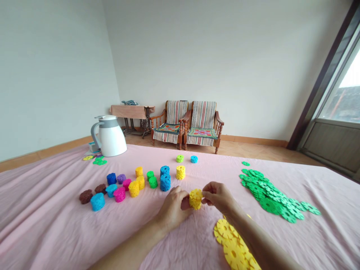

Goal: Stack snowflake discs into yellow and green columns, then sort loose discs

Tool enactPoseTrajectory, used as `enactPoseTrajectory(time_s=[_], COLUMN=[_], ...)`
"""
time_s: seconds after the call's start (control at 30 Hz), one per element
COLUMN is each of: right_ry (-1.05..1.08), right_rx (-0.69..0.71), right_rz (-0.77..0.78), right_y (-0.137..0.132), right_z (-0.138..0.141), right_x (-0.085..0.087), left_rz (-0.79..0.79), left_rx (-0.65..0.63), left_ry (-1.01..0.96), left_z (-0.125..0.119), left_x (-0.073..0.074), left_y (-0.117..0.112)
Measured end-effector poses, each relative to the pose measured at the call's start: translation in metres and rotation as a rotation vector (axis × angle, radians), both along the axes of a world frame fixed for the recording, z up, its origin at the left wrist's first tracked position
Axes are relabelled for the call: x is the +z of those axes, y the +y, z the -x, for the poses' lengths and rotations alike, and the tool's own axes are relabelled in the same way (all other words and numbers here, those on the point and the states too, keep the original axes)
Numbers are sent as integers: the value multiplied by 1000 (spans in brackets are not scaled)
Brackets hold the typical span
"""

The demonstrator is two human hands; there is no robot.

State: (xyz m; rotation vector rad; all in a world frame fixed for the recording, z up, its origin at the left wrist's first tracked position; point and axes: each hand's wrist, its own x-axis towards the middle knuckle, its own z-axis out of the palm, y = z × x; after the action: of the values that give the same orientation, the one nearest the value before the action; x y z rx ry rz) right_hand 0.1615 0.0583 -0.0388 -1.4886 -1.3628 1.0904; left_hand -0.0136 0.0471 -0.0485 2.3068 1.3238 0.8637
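Observation:
A short stack of yellow notched plastic discs (195,203) stands on the pink cloth in front of me. My left hand (176,205) is closed against its left side, thumb and fingers around it. At the stack's upper right, my right hand (216,195) pinches the edge of the top yellow disc (196,193), which looks slightly tilted. Below my right forearm lies a loose heap of yellow discs (234,249), partly covered by the arm. Just beyond my left hand are a blue disc stack (165,182) and a pale yellow disc stack (180,173).
Several more coloured stacks, among them a magenta stack (119,194) and a brown stack (86,196), stand on the left. A pile of green discs (267,193) spreads at right. A white jug (113,140) stands back left on the pink cloth (56,225). Two wooden chairs (202,120) are beyond.

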Motion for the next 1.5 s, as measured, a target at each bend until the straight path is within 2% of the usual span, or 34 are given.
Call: enactPoseTrajectory(time_s=[0.23, 0.33, 0.4, 0.57, 0.77, 0.97, 1.27, 1.5], right_ry=[-106, -137, -232, -631, -801, -805, -577, -518], right_rx=[28, 19, 3, -2, 66, 68, 87, 81], right_rz=[-42, -102, -160, -304, -369, -388, -404, -391], right_y=[-4, -7, -10, -21, -35, -32, -23, -21], right_z=[-6, -12, -14, -10, 5, 6, 5, 6], right_x=[7, 4, 0, -8, -5, -12, -23, -26], left_rz=[-8, -16, -22, -26, -45, -54, -38, -24], left_rx=[3, -6, -2, 19, 13, 6, -18, -31], left_ry=[3, 4, -4, -33, -42, -41, -52, -44], left_z=[0, 0, 0, 1, 0, 0, 0, 0], left_x=[0, 0, 1, -1, 0, 2, 2, 3], left_y=[-1, 0, 0, 0, -2, -3, -3, -2])
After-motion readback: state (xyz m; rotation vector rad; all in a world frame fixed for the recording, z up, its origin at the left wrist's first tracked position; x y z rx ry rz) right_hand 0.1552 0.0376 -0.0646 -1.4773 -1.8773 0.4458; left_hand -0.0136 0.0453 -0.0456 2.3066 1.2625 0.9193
